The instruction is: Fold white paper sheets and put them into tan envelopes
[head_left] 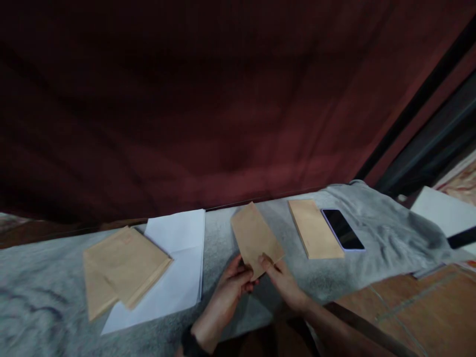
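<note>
A brown paper envelope [255, 235] is held up over the grey cloth, tilted, between both hands. My left hand [232, 287] grips its lower left corner, fingers curled beneath it. On the lower right edge, my right hand [282, 282] pinches the paper with the thumb on top. Right of the envelope lies a neat stack of brown envelopes [316, 230]. Over to the left, more brown envelopes [128, 263] rest in an uneven pile, partly covering white paper sheets [182, 263].
A phone [342, 229] with a dark screen lies beside the right-hand stack. Grey cloth [386, 228] covers the narrow surface and bunches up at the right. A dark red curtain [238, 109] hangs behind. Tiled floor [420, 307] shows at lower right.
</note>
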`<state>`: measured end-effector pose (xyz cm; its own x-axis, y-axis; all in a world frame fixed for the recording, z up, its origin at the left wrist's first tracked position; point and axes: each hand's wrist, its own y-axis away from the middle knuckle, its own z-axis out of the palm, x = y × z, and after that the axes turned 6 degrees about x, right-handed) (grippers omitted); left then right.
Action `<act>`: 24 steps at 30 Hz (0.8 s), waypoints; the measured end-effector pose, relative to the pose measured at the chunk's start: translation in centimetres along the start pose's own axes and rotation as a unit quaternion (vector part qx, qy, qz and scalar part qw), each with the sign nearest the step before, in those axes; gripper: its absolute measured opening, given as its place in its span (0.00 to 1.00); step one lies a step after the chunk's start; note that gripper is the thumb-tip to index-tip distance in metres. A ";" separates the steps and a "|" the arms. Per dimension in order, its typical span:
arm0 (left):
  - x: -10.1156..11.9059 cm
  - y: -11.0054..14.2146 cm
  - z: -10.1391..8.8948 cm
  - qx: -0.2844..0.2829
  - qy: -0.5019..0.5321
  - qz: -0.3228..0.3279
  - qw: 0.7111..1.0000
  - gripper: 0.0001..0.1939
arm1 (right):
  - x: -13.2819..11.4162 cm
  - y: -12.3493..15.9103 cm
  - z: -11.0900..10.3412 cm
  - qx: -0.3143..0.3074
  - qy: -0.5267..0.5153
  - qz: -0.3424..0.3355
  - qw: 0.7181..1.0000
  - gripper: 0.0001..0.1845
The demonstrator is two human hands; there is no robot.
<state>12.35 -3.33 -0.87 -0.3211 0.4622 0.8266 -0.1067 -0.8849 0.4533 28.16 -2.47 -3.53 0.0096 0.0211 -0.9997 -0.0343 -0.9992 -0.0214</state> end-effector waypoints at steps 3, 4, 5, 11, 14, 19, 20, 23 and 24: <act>0.1 -0.4 -1.0 0.007 -0.085 0.022 0.996 0.40 | 1.1 -1.3 -1.9 0.069 0.065 -0.046 0.994 0.34; 0.1 -0.5 -1.3 0.010 -0.114 0.030 0.993 0.43 | 1.4 -1.8 -2.5 0.089 0.102 -0.079 0.988 0.36; 0.1 -0.5 -1.7 0.013 -0.141 0.038 0.989 0.47 | 1.6 -2.1 -3.1 0.096 0.139 -0.113 0.979 0.36; -0.9 -0.2 -3.1 0.003 -0.233 0.030 0.972 0.52 | 0.4 -2.2 -4.0 -0.106 0.352 -0.210 0.906 0.27; -0.9 0.4 -3.0 0.028 -0.263 0.066 0.962 0.49 | -0.2 -1.5 -2.9 -0.183 0.425 -0.239 0.854 0.27; 0.2 1.6 -2.4 0.154 -0.384 0.201 0.888 0.28 | -0.2 -1.8 -1.9 -0.180 0.477 -0.261 0.820 0.26; 0.2 1.7 -2.2 0.157 -0.406 0.227 0.871 0.25 | -0.3 -2.1 -1.8 -0.177 0.478 -0.260 0.820 0.25; -0.7 1.7 -1.6 0.075 -0.498 0.287 0.815 0.21 | -0.6 -3.3 -1.6 -0.171 0.476 -0.248 0.826 0.24; -1.3 1.8 -1.3 0.032 -0.536 0.300 0.788 0.23 | -0.6 -3.7 -1.6 -0.167 0.476 -0.243 0.829 0.24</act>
<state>11.31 -5.55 -1.55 0.6873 -0.2261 0.6903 -0.1799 -0.9737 -0.1398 29.83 1.17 -2.83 0.7301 0.5463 -0.4106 0.4825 -0.8375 -0.2564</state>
